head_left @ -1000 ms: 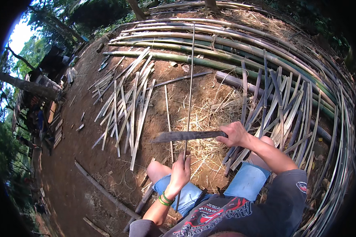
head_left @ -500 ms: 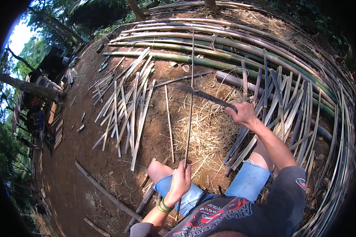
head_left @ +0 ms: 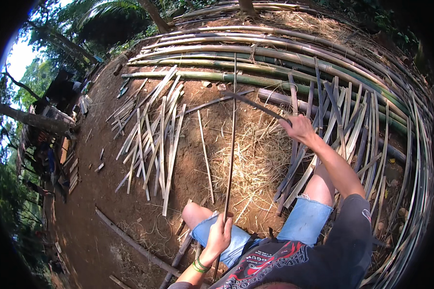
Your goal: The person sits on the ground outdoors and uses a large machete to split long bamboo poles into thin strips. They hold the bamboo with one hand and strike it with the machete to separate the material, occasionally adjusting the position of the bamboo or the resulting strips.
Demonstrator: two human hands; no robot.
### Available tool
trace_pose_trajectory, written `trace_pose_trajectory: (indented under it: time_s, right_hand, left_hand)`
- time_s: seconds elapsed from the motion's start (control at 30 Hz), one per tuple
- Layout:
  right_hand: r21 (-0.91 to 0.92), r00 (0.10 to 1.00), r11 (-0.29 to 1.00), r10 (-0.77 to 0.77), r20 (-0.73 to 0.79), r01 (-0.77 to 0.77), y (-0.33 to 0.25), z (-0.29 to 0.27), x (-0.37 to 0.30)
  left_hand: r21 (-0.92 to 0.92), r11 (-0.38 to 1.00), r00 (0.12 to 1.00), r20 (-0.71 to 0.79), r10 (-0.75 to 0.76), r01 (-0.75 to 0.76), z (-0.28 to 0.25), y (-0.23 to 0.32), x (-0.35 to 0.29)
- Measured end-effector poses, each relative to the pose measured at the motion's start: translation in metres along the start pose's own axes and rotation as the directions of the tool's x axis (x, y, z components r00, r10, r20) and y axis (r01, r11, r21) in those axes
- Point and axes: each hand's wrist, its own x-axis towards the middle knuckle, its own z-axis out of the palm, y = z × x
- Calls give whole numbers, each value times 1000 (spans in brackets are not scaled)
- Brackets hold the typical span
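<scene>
My left hand (head_left: 221, 234) is wrapped round a long, thin bamboo strip (head_left: 232, 154) above my left thigh. The strip runs away from me, its lower end passing beside my body and its far end reaching over the bamboo poles. In my closed right hand (head_left: 301, 129) is the handle of a long, dark-bladed machete (head_left: 258, 105). Its blade points left and crosses the strip near the far end; whether the edge touches the strip I cannot tell. Below the blade, pale shavings (head_left: 250, 164) lie heaped on the ground between my knees.
Split bamboo slats (head_left: 164, 144) lie loosely piled on the left. More slats (head_left: 352, 130) lean over a thick bamboo piece at my right. Long bamboo poles (head_left: 202, 76) stretch across the far side. A thin log (head_left: 130, 241) rests on the soil at the lower left.
My right hand has moved the machete farther away along the strip, toward its far end. My left hand keeps its hold on the strip. The view has shifted slightly.
</scene>
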Motion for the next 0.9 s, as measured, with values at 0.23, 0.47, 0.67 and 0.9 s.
trace_pose_trajectory:
  time_s: [0.23, 0.47, 0.67, 0.9]
  right_hand:
    - [424, 889, 836, 439, -135, -348, 30, -21, 24]
    - [458, 967, 857, 253, 26, -236, -52, -12, -33]
    - [379, 987, 922, 15, 161, -76, -111, -5, -75]
    - [343, 924, 925, -266, 274, 165, -160, -1, -106]
  left_hand:
    - [-566, 771, 889, 457, 0, 291, -22, -21, 1]
    - [-753, 506, 845, 529, 83, 422, -26, -15, 42]
    - [-728, 592, 904, 427, -2, 345, -33, 19, 66]
    - [-156, 978, 978, -175, 112, -140, -4, 2, 91]
